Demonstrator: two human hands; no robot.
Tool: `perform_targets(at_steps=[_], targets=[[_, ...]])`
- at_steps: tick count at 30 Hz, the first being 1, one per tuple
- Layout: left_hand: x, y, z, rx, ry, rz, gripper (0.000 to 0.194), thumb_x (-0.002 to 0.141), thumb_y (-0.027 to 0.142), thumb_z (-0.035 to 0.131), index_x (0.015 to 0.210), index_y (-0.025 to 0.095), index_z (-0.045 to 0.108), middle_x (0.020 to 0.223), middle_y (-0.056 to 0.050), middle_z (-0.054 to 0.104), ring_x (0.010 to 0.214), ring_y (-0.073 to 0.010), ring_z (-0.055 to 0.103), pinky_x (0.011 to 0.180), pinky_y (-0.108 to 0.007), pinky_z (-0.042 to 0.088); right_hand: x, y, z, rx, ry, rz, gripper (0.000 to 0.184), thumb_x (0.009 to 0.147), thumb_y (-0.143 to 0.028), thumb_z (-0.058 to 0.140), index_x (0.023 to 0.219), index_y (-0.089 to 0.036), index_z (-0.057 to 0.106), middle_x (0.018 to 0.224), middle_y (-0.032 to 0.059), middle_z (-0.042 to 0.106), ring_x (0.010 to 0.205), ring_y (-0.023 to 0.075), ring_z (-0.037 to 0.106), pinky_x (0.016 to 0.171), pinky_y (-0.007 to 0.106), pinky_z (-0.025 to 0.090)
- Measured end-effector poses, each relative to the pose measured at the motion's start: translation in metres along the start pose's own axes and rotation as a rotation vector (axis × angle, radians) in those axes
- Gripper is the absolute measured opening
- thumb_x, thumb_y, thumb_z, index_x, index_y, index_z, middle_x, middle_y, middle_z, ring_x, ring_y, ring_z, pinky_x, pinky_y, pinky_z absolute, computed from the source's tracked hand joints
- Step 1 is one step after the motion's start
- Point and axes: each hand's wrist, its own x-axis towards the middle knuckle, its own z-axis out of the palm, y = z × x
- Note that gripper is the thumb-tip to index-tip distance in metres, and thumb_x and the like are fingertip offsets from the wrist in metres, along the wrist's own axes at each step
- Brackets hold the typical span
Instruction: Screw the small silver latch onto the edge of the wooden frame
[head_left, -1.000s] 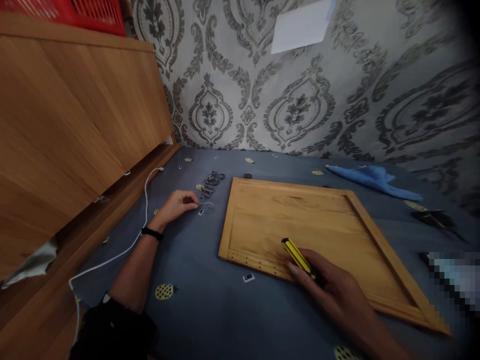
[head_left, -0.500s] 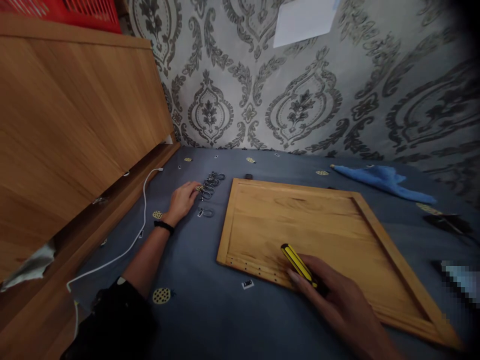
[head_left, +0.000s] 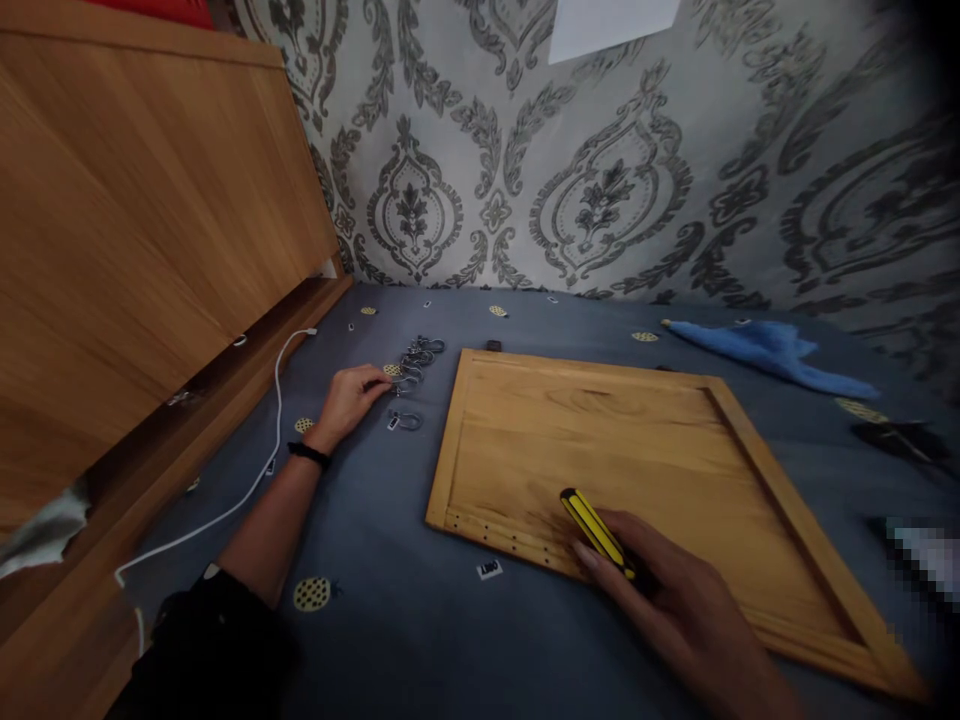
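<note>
My left hand [head_left: 351, 402] reaches to the edge of a small group of U-shaped metal pieces [head_left: 424, 346]. Its thumb and fingertips are pinched on the end of one metal piece [head_left: 406, 376] in the group. Another U-shaped metal piece [head_left: 409, 421] lies apart, nearer to me. In my right hand [head_left: 679, 600] is a screwdriver with a yellow and black handle [head_left: 598, 530]; its shaft is hidden. That hand is over the near edge of a framed wooden panel [head_left: 592, 430], which has several small dark holes along its near left edge.
A wooden cabinet [head_left: 150, 220] borders the left side, with a white cable [head_left: 279, 410] beside it on the blue patterned cloth [head_left: 390, 640]. A blue rag [head_left: 765, 355] and a dark object [head_left: 900, 440] lie at the right. Patterned wallpaper [head_left: 495, 150] rises behind.
The view has tipped down a little. My left fingertips have closed together at the metal piece and drawn slightly back. My right hand keeps the screwdriver in the same place.
</note>
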Motion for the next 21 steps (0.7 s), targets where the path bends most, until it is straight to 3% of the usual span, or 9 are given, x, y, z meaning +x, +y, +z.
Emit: perform_targets(at_steps=[8, 21], targets=[[0.002, -0.007, 0.004, -0.088, 0.000, -0.065, 0.031, 0.097, 0.038, 0.059, 0.115, 0.013, 0.061, 0.110, -0.008, 0.065, 0.094, -0.0184, 0.066, 0.083, -0.037, 0.059, 0.001, 0.001, 0.001, -0.009, 0.010, -0.025, 0.035, 0.093, -0.048, 0.056, 0.104, -0.019, 0.072, 0.099, 0.0120, 0.077, 0.084, 0.0260, 0.075, 0.073, 0.037, 0.063], [0.004, -0.013, 0.002, -0.192, -0.060, -0.052, 0.032, 0.096, 0.038, 0.061, 0.116, 0.013, 0.061, 0.113, -0.009, 0.065, 0.098, -0.0194, 0.065, 0.086, -0.040, 0.058, 0.001, -0.003, 0.001, 0.019, 0.006, 0.006, 0.032, 0.092, -0.047, 0.056, 0.103, -0.021, 0.070, 0.096, 0.0102, 0.076, 0.082, 0.0248, 0.074, 0.072, 0.036, 0.062]])
